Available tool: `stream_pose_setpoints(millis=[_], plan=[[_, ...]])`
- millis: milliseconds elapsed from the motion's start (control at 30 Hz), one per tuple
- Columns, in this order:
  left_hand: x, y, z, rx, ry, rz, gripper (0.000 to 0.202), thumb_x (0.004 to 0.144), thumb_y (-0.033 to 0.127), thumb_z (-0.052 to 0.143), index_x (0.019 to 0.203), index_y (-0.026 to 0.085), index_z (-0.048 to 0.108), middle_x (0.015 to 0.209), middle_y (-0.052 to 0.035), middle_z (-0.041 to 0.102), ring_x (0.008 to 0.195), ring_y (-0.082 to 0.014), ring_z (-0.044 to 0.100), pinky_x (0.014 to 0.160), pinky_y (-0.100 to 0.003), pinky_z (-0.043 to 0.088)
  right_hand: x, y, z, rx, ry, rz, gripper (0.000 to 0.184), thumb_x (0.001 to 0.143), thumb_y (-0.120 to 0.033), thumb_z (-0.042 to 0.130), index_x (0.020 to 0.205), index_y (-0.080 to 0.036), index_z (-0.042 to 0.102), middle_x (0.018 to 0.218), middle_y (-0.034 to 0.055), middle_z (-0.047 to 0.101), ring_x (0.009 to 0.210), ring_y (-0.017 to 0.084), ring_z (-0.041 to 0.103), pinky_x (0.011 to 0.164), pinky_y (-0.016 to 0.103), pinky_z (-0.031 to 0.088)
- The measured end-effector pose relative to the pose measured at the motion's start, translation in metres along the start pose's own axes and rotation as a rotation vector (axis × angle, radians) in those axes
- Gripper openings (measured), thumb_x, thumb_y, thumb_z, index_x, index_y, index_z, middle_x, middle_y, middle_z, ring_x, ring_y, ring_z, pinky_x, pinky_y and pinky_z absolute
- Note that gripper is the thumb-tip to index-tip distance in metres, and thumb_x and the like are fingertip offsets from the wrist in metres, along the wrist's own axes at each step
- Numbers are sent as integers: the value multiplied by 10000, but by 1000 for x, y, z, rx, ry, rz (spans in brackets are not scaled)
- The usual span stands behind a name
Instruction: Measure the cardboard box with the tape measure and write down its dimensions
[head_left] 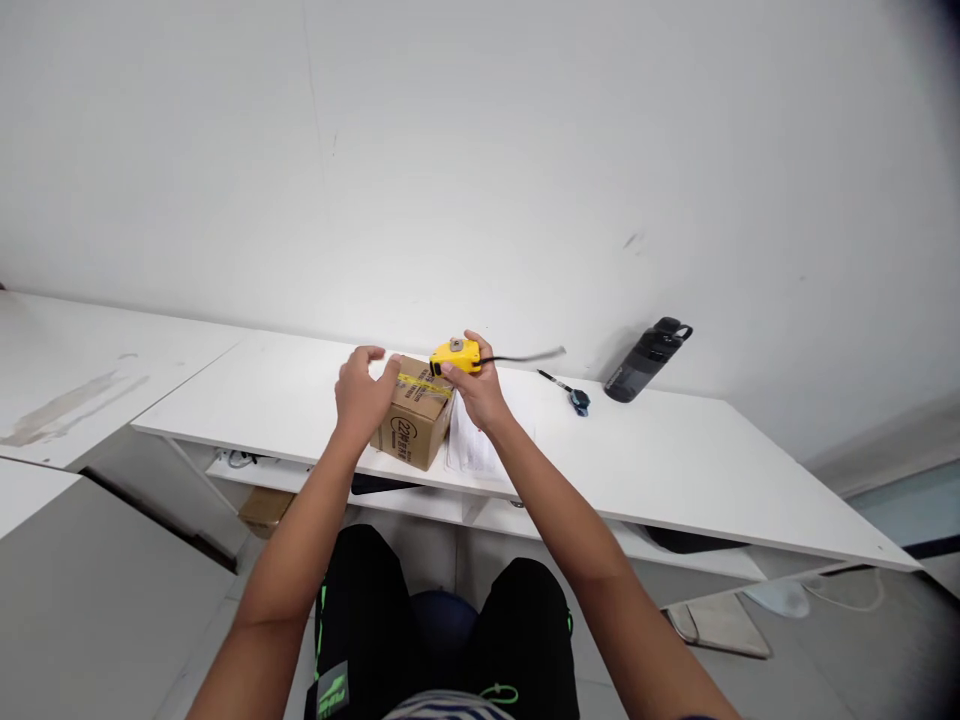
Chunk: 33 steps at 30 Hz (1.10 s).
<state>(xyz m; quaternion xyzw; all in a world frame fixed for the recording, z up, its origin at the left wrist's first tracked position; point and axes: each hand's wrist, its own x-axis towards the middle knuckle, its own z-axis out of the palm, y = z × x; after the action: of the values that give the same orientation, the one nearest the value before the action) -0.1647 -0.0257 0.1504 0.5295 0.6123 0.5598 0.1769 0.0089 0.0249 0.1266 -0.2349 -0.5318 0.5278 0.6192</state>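
A small brown cardboard box (pixel 415 428) stands on the white desk (pixel 660 460) in front of me. My right hand (pixel 478 388) grips a yellow tape measure (pixel 455 356) at the box's far right top corner. Its yellow blade (pixel 421 384) lies stretched across the top of the box. My left hand (pixel 363 395) rests on the box's left top edge, its fingertips pinched on the end of the blade. A black strap (pixel 525 356) trails from the tape measure to the right.
A sheet of paper (pixel 474 450) lies under my right wrist. A pen with a blue lanyard (pixel 571 393) and a dark water bottle (pixel 646 361) lie at the back right by the wall. Another desk (pixel 90 370) adjoins at left. A shelf (pixel 540 515) runs below the desktop.
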Motion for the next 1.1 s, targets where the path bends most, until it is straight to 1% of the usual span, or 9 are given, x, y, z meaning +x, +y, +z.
stream_pose_setpoints(millis=[167, 267, 433, 500, 633, 700, 867, 1000, 1100], plan=[[-23, 26, 8, -343, -412, -148, 530, 804, 722, 496, 901, 209, 587, 792, -39, 669, 762, -216, 648, 750, -361, 504, -21, -11, 4, -177, -129, -206, 844, 625, -404, 826, 1310, -297, 346, 1485, 101, 371, 1246, 243, 505, 1020, 412, 471], [-25, 23, 17, -368, -412, -164, 492, 777, 699, 567, 870, 217, 553, 683, -1, 626, 624, -166, 598, 659, -320, 495, -34, -16, 10, -186, -129, -171, 850, 674, -456, 794, 1352, -292, 308, 1408, 108, 451, 1167, 237, 560, 955, 404, 514], [-16, 15, 21, -285, -274, -7, 471, 806, 696, 533, 862, 228, 536, 642, 14, 583, 618, -157, 577, 634, -296, 471, -34, -25, 17, -165, -64, 116, 707, 772, -533, 693, 1327, -271, 343, 1038, 52, 621, 717, 174, 644, 591, 329, 565], [-8, 16, 18, -294, -345, -17, 490, 794, 703, 543, 832, 214, 550, 641, 8, 572, 605, -149, 566, 637, -301, 473, -29, -27, 14, -202, -106, 113, 710, 755, -525, 714, 1320, -263, 372, 969, 37, 628, 629, 157, 616, 527, 309, 540], [12, 25, 9, -452, -666, -141, 470, 770, 639, 634, 832, 174, 602, 677, -5, 565, 553, -107, 511, 632, -296, 484, -23, -22, 7, -261, -95, -109, 816, 726, -476, 757, 1391, -299, 318, 1193, 67, 577, 880, 191, 637, 728, 346, 571], [22, 29, 8, -563, -733, -186, 420, 755, 561, 696, 863, 163, 618, 693, -8, 556, 563, -98, 500, 609, -273, 476, -25, -18, 3, -297, -91, -209, 810, 745, -456, 748, 1406, -306, 306, 1309, 80, 517, 1047, 214, 602, 863, 375, 543], [57, 14, 0, -587, -478, -247, 318, 633, 259, 773, 897, 183, 612, 664, 41, 495, 557, -74, 438, 630, -265, 481, -35, -11, -24, -360, -76, -226, 813, 748, -414, 756, 1409, -298, 296, 1200, 76, 586, 969, 204, 630, 886, 401, 520], [82, -21, -13, -310, -223, -275, 260, 646, 250, 688, 872, 196, 573, 717, 25, 535, 644, -110, 492, 699, -307, 473, -36, -6, -58, -506, -64, -116, 583, 748, -445, 737, 1237, -247, 490, 1099, 57, 643, 934, 218, 635, 836, 404, 532], [86, -44, -11, -148, -189, -273, 260, 649, 279, 676, 869, 202, 559, 803, -11, 584, 734, -149, 537, 723, -321, 455, -34, -2, -74, -576, -66, -41, 511, 768, -463, 706, 1191, -233, 534, 1100, 56, 654, 929, 229, 634, 786, 399, 545]])
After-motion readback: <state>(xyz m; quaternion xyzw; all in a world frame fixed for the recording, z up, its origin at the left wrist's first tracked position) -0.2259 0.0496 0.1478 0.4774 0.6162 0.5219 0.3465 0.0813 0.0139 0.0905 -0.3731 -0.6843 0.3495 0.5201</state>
